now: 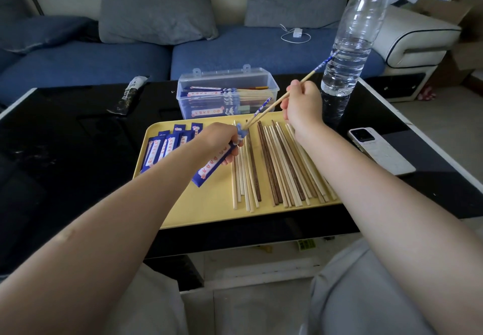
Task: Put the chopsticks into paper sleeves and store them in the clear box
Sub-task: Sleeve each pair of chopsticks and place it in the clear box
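- left hand (222, 138) grips blue paper sleeve (213, 166) over yellow tray (209, 204)
- right hand (303, 105) pinches blue-tipped chopsticks (271, 106), tips at sleeve mouth
- clear box (224, 94) just behind tray's far edge

Glossy black table (65, 136), matt yellow tray (209, 204) (plastic), wooden chopsticks (282, 167)

The left hand (222, 138) covers the middle of the sleeve (209, 170) it holds. The bottle (350, 47) top runs past the upper edge. Print on the sleeves is too small to read.
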The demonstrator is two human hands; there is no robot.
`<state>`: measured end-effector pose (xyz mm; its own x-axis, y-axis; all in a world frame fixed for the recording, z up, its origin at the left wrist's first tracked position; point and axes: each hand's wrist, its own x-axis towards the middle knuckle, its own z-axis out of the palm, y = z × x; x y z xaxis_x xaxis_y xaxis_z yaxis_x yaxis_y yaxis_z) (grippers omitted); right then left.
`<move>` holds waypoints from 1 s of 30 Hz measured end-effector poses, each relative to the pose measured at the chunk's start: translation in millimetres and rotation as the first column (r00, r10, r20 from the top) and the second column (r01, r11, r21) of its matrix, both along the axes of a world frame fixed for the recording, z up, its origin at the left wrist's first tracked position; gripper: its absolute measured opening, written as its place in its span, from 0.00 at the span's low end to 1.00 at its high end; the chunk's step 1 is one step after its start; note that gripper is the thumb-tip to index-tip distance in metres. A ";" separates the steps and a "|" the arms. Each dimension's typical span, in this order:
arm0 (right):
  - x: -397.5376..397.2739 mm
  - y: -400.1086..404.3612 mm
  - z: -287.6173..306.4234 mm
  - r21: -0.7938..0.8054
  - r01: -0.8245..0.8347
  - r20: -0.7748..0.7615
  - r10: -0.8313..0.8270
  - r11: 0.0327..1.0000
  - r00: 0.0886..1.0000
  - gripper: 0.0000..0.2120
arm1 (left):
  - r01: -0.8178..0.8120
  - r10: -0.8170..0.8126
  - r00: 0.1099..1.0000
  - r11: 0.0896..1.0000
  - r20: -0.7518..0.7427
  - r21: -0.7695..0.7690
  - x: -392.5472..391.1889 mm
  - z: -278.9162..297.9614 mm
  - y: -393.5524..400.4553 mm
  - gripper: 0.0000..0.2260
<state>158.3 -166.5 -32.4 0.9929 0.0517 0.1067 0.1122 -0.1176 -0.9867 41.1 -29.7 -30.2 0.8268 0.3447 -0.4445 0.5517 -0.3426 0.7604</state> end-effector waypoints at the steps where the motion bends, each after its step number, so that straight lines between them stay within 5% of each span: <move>1: -0.1 -0.6 -0.3 -0.004 -0.005 -0.016 0.005 1.000 1.000 0.11 | 0.011 -0.011 1.000 1.000 -0.001 -0.006 -0.4 1.1 -1.0 0.07; 9: -4.6 -4.1 1.3 0.002 -0.005 -0.056 0.006 1.000 0.998 0.11 | 0.051 -0.050 0.998 0.999 -0.029 0.007 2.0 5.7 -5.3 0.10; 12: -8.1 -4.3 -1.8 -0.051 -0.127 -0.109 0.121 0.991 0.987 0.12 | 0.026 -0.026 1.000 1.000 -0.009 -0.007 2.1 4.4 -6.1 0.10; 17: -20.5 -0.6 -9.5 -0.014 -0.456 -0.331 0.426 0.890 0.842 0.09 | -0.011 0.013 0.998 1.000 0.069 -0.021 1.0 1.2 -7.4 0.10; 24: -27.8 11.2 -13.9 0.058 -0.559 -0.471 0.516 0.827 0.715 0.11 | -0.106 0.112 0.986 0.993 0.119 -0.059 -1.4 0.3 -4.3 0.11; 30: -15.5 5.4 -12.7 0.113 -0.381 -0.369 0.394 0.918 0.842 0.14 | -0.072 0.072 0.997 0.997 0.037 0.012 -0.8 10.0 -13.2 0.14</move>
<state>142.8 -161.1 -45.1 0.8570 0.4438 -0.2620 -0.2388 -0.1085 -0.9650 40.4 -42.9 -20.1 0.8151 0.4097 -0.4095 0.5474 -0.3134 0.7760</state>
